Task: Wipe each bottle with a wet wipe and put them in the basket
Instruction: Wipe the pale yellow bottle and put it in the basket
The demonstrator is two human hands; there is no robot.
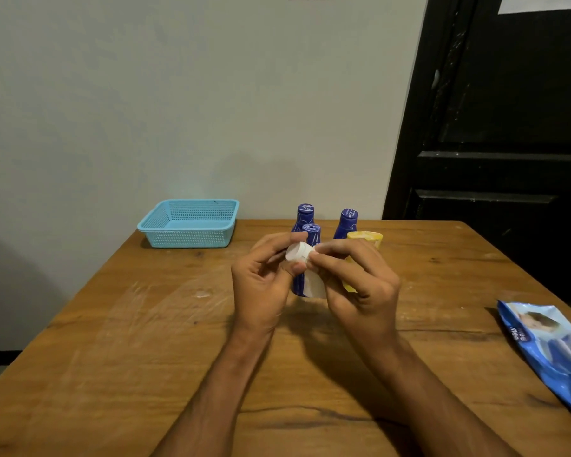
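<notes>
My left hand (261, 282) holds a small white bottle (296, 251) by its round end, above the table's middle; most of it is hidden by fingers. My right hand (356, 285) pinches a white wet wipe (317, 285) against that bottle, the wipe hanging down between my hands. Right behind my hands stand three dark blue bottles (312, 233) (305, 215) (346, 222) and a yellow bottle (366, 238), partly covered by my right hand. The light blue mesh basket (185, 229) sits at the table's far left edge with nothing visible inside.
A blue pack of wet wipes (554, 351) lies at the right edge of the wooden table (145, 341). A pale wall stands just behind the table, and a black door (495, 127) is at the back right.
</notes>
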